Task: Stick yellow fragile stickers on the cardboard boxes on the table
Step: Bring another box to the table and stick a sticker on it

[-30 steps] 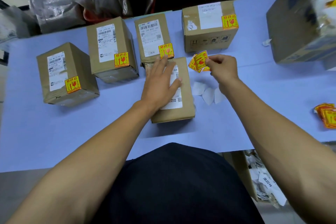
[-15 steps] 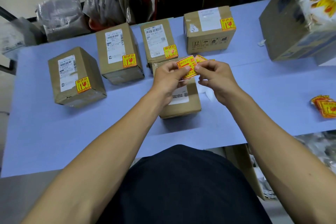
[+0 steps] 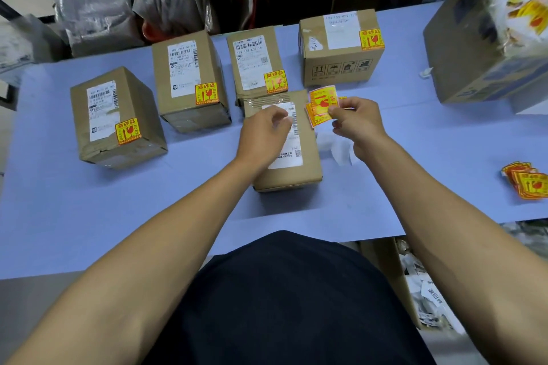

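The right hand (image 3: pixel 357 124) pinches a little bunch of yellow stickers (image 3: pixel 321 105) between thumb and fingers, just to the right of the near box (image 3: pixel 283 142). That box lies flat on the blue table (image 3: pixel 89 201) and has no yellow sticker on top. The left hand (image 3: pixel 264 133) hangs over the box with its fingers curled; I cannot tell if it holds anything. Farther back stand four boxes, and each one has a yellow sticker: the left box (image 3: pixel 115 118), the second box (image 3: pixel 189 80), the third box (image 3: pixel 256 64) and the far right box (image 3: pixel 341 44). More stickers sit in a pile (image 3: pixel 526 184) at the right edge.
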Available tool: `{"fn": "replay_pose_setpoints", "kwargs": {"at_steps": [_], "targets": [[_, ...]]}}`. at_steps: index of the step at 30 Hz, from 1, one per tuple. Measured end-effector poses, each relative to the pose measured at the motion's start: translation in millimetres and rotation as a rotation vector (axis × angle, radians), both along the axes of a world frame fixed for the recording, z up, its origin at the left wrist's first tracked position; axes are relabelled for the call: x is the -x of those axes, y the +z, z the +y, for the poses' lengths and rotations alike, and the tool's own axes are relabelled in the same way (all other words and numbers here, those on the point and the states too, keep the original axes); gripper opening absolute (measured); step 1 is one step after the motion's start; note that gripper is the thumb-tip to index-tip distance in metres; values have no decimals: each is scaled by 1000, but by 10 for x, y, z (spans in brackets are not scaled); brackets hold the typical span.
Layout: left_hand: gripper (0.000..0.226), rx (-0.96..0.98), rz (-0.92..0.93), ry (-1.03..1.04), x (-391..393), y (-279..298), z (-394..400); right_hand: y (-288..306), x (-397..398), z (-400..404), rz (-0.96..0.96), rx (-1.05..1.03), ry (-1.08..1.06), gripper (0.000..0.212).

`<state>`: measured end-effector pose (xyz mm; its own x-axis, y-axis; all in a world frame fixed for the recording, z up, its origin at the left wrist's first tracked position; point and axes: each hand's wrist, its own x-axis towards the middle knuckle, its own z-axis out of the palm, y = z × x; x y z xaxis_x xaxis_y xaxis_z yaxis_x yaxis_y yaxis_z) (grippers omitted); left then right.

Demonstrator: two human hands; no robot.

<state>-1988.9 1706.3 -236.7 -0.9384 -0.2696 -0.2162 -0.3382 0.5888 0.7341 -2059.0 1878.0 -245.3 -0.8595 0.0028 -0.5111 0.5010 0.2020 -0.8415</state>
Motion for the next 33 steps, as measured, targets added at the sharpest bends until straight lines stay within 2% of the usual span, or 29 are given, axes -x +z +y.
{"fn": "replay_pose_setpoints", "kwargs": {"at_steps": [3, 5, 10, 18, 22, 24, 27, 29, 31, 33], "targets": [[31, 325, -2, -341, -48, -104, -128, -260, 151, 77, -49, -103, -46, 6], [32, 417, 18, -447, -64, -143, -169, -409, 242, 111, -84, -159, -79, 9], [32, 441, 57, -452, -61, -153, -184, -672, 418, 138, -105, -287, -104, 24], [33, 420, 28, -408, -112, -198, -129, -797, 552, 103, -41, -409, 18, 8], [34, 409, 22, -391, -108, -197, -125, -730, 486, 132, -13, -371, -20, 9], [33, 391, 23, -393, -96, -181, -128, -602, 403, 134, -41, -234, -71, 2], [34, 306, 35, -322, -84, -117, -62, -308, 170, 129, -75, -2, -77, 9], [36, 179, 53, -179, -54, -57, 36, -89, -28, 113, -75, 105, -19, 11], [37, -145, 4, 37, -21, 35, 152, 91, -213, 84, -57, 183, 33, 11], [30, -627, -97, 217, -10, 133, 234, 228, -369, 41, -50, 241, 89, 10]]}}
